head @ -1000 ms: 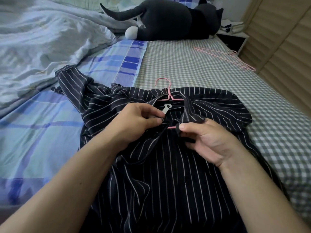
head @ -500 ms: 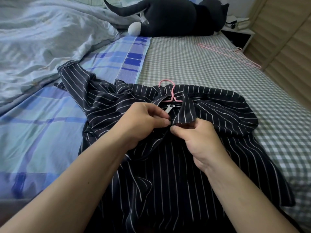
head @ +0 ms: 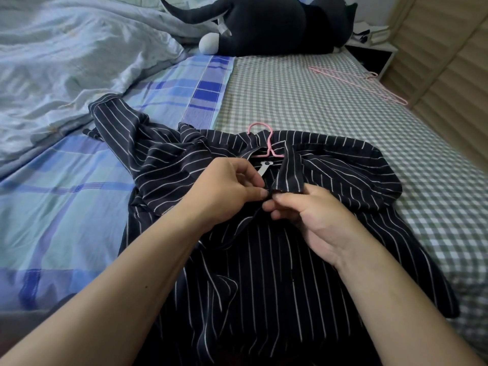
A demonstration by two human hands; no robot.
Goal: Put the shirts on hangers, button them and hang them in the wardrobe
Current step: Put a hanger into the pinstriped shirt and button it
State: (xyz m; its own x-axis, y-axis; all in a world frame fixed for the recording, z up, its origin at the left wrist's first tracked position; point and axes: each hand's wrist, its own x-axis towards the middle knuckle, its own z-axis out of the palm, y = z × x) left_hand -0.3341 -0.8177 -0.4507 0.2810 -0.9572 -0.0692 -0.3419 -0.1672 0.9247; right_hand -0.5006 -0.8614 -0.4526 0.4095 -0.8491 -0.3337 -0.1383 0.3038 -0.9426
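Note:
A dark navy shirt with thin white stripes [head: 277,265] lies face up on the bed, collar away from me. A pink hanger [head: 268,143] is inside it, its hook poking out past the collar. My left hand [head: 227,191] pinches the left front edge of the shirt just below the collar. My right hand [head: 309,215] pinches the right front edge, and the fingertips of both hands meet at the top of the placket. Whatever button sits there is hidden under my fingers. A white neck label [head: 264,167] shows inside the collar.
A second pink hanger [head: 356,84] lies on the checked sheet [head: 303,101] at the far right. A black cat plush [head: 277,25] rests at the bed's head, a rumpled pale blue duvet [head: 74,64] to the left. Louvred wardrobe doors [head: 454,62] stand right of the bed.
My two hands have come together: the right hand moved left and up with its shirt edge until its fingertips met the left hand's at the collar. The pink bar below the collar is now covered.

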